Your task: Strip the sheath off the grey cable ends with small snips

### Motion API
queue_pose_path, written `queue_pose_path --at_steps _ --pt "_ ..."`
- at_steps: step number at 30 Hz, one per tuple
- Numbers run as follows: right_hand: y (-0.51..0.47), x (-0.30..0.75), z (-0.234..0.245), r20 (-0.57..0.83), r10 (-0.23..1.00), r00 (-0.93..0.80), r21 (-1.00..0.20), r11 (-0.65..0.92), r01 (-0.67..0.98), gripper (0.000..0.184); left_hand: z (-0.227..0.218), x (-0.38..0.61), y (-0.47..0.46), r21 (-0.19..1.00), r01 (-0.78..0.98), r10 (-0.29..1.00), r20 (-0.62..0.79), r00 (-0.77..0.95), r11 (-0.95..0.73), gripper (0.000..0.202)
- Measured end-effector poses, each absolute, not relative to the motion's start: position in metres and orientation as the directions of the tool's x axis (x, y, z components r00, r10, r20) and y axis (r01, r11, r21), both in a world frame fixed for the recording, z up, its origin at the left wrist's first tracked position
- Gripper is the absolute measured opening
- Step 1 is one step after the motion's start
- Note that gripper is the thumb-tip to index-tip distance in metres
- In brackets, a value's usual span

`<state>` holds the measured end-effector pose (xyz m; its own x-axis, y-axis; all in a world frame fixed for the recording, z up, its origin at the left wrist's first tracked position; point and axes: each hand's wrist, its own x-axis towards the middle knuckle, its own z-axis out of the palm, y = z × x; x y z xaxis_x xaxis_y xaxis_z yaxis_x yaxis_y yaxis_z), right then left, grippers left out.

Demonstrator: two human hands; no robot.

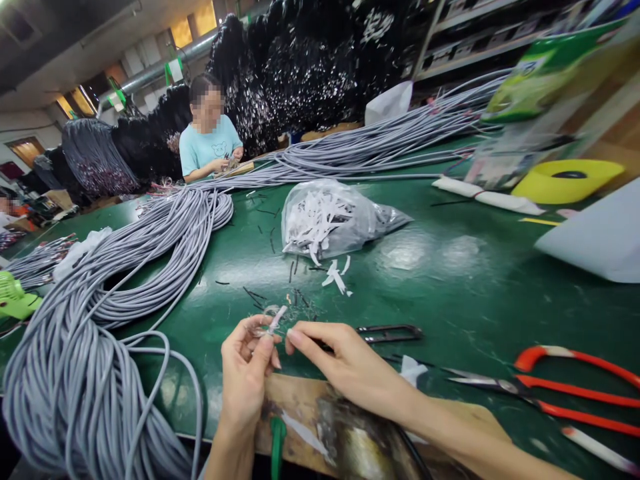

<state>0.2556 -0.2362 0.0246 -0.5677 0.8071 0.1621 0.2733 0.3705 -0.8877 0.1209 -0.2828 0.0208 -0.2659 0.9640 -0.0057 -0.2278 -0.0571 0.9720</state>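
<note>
My left hand (249,363) is closed in a pinch around a thin whitish strip (277,320), with fine pale strands beside it. Just to the right, my right hand (333,347) has its thumb and forefinger pressed together. Whatever those fingertips grip, if anything, is too small to make out. Black thread snips (393,333) lie partly behind my right hand. Beyond both hands, short black bits (255,295) and white strips (337,277) are scattered on the green table (450,300). Below the hands sits a worn brown board (295,400).
Grey cables (115,313) lie coiled at left and stretch across the back. A clear bag (325,217) of white strips stands mid-table. Red-handled scissors (535,383) lie at right, near a yellow tape roll (567,180). Across the table sits a person (207,143) in light blue.
</note>
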Motion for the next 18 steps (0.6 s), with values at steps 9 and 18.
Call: queue_pose_path --at_steps 9,18 --pt "-0.2351 0.2535 0.0224 0.151 0.815 -0.559 -0.951 0.275 0.145 0.051 0.0219 0.1226 -0.2838 0.981 -0.192 0.955 -0.017 -0.296 -0.042 0.036" --pt "-0.2361 0.2512 0.0232 0.077 0.787 -0.612 -0.997 0.063 -0.045 0.054 0.0205 0.1229 -0.2851 0.984 -0.159 0.955 0.032 -0.296 -0.082 0.033"
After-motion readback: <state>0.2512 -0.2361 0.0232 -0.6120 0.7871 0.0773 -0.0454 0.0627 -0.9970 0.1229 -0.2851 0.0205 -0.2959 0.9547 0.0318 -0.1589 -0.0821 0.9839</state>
